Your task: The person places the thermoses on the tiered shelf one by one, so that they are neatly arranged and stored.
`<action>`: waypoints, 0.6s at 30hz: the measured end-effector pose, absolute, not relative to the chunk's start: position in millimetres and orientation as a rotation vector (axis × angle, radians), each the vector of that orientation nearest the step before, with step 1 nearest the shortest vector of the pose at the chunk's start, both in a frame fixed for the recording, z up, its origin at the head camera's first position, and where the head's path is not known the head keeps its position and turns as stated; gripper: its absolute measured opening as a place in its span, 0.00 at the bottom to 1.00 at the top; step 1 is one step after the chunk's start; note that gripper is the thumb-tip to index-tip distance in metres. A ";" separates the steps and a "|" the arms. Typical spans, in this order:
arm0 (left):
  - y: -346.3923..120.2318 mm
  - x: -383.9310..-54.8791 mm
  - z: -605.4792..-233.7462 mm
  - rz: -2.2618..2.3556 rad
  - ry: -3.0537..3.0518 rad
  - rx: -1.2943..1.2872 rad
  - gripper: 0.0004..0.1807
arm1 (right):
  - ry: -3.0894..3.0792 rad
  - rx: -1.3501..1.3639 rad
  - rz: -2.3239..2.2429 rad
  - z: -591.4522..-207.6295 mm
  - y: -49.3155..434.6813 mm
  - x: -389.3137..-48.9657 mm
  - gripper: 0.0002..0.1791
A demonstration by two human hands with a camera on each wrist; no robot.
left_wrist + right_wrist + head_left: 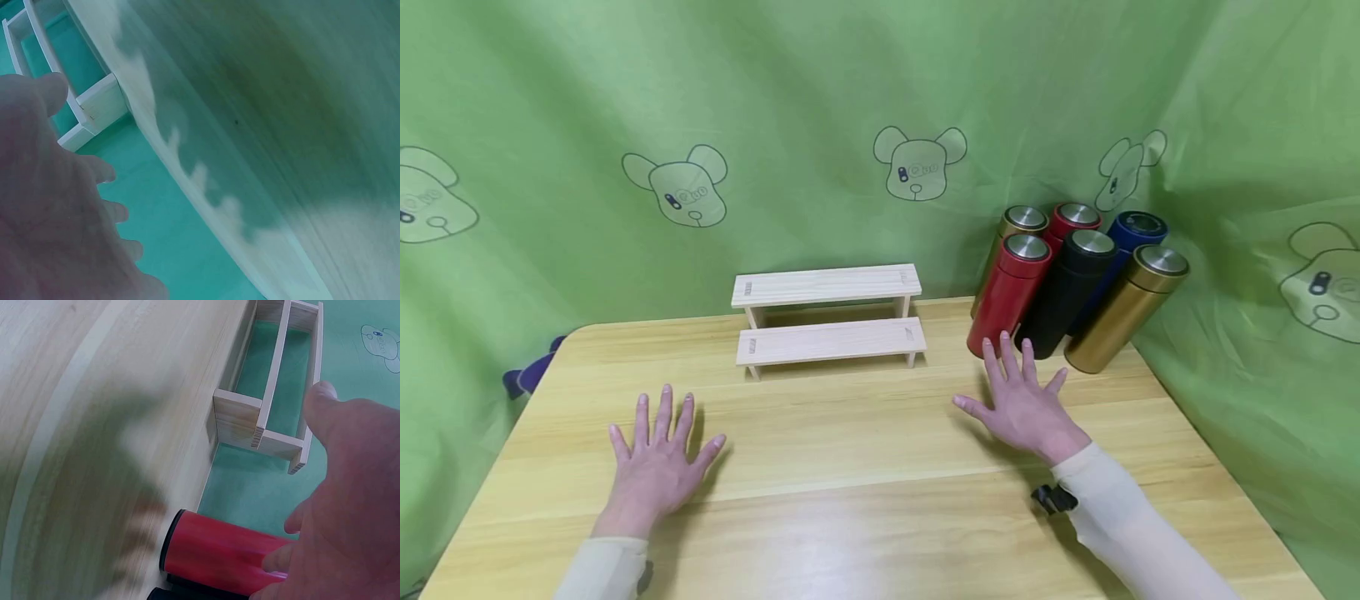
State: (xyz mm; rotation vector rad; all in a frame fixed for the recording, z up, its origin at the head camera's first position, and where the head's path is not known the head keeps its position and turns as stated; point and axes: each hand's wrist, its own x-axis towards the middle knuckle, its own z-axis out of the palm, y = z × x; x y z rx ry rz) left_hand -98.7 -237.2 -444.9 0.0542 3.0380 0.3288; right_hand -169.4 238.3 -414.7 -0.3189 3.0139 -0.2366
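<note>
My left hand point(655, 475) hovers palm down over the left of the table, fingers spread, holding nothing; its shadow falls on the wood in the left wrist view. My right hand point(1022, 408), likewise spread and empty, is just in front of a red thermos flask point(1009, 292) and a black one point(1067, 287). Whether its fingertips touch them cannot be told. Beside and behind these stand a gold flask point(1123, 308), a blue one point(1108, 279), a second red one point(1060, 223) and a second gold one point(992, 262), all upright with lids on. A two-step wooden rack point(831, 340) stands between the hands, farther back.
The wooden table point(850, 450) has its back edge against a green curtain point(805, 200) printed with bear heads. More curtain hangs close on both sides. A purple object point(531, 375) shows beyond the table's left edge.
</note>
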 end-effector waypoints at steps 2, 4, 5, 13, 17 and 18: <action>-237.3 -98.7 -445.6 0.335 3.044 0.069 0.48 | 3.015 -0.315 -0.242 -414.9 239.3 -169.2 0.60; -237.9 -99.2 -445.9 0.347 3.057 0.097 0.48 | 3.020 -0.322 -0.250 -414.2 240.2 -168.8 0.59; -238.4 -99.7 -445.8 0.363 3.066 0.116 0.48 | 3.029 -0.332 -0.247 -413.6 240.8 -168.7 0.58; -235.8 -111.2 -432.5 1.038 2.921 0.103 0.46 | 3.247 -0.544 -0.528 -390.7 232.5 -167.2 0.38; -226.6 -123.5 -421.5 1.443 2.750 -0.026 0.38 | 3.408 -0.708 -0.759 -374.2 222.9 -172.2 0.25; -223.4 -127.4 -419.7 1.538 2.705 -0.075 0.36 | 3.447 -0.758 -0.821 -370.1 221.6 -174.4 0.23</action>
